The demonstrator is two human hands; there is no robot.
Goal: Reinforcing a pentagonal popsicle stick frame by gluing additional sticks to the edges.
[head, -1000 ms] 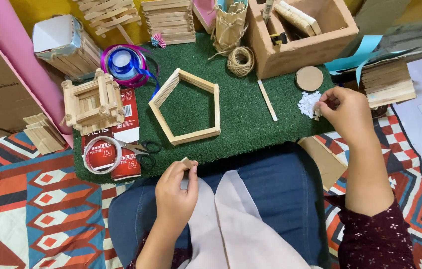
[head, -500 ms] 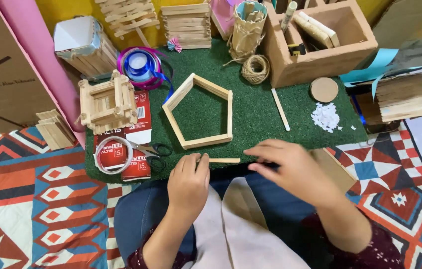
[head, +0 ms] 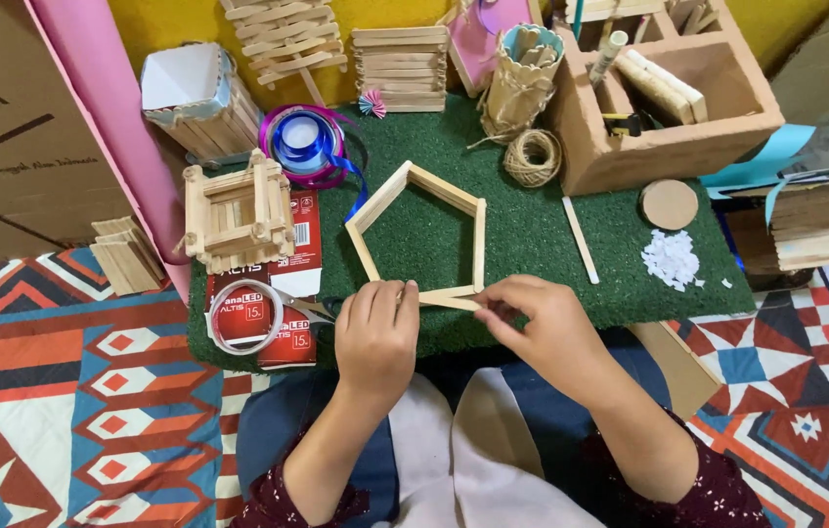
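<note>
Two hands, left (head: pixel 375 337) and right (head: pixel 537 328). One pentagon frame of wooden sticks (head: pixel 421 235). One loose stick (head: pixel 580 241) on the green mat (head: pixel 522 235). One log-cabin stick box (head: pixel 236 217). One ball of twine (head: pixel 532 156). One spool of blue ribbon (head: pixel 304 143). One pair of scissors (head: pixel 258 315). One cardboard disc (head: pixel 670 204). One heap of white paper scraps (head: pixel 671 259). One partitioned brown box (head: pixel 669 93).

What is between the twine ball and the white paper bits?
A single loose wooden stick lies on the green mat between the twine ball and the paper bits, seen in the head view.
</note>
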